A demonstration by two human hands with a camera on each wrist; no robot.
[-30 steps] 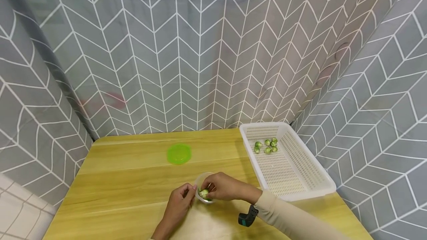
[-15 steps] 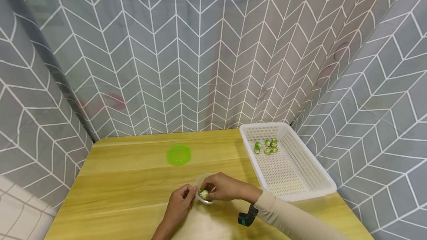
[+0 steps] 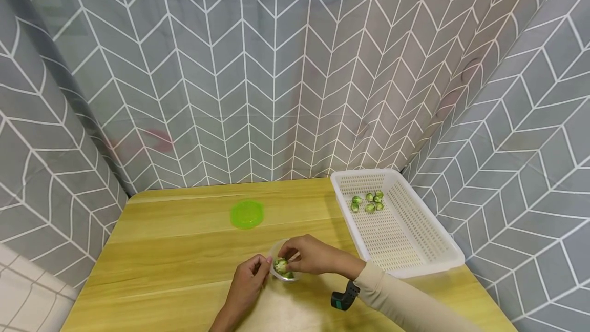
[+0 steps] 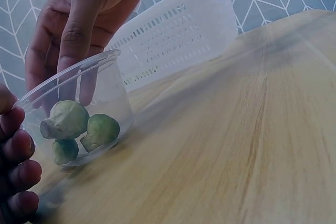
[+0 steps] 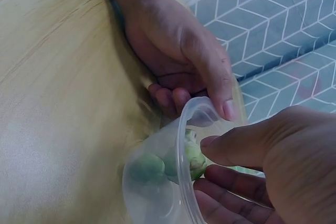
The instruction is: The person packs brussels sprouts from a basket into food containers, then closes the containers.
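A clear round plastic tub stands on the table with several Brussels sprouts inside. My left hand grips its rim from the left, thumb at the edge and other fingers curled outside, as the right wrist view shows. From the other side my right hand reaches over the rim. Its thumb and fingers pinch a pale green Brussels sprout just inside the mouth. In the left wrist view that sprout lies against another sprout and a lower one.
A white perforated basket stands at the right, holding several loose Brussels sprouts. A green lid lies flat on the wooden table, behind the tub. Patterned grey curtains close in the back and sides.
My right hand has risen slightly at the tub, and more of the sprouts inside shows. My left hand stays in place. The basket and the lid have not moved.
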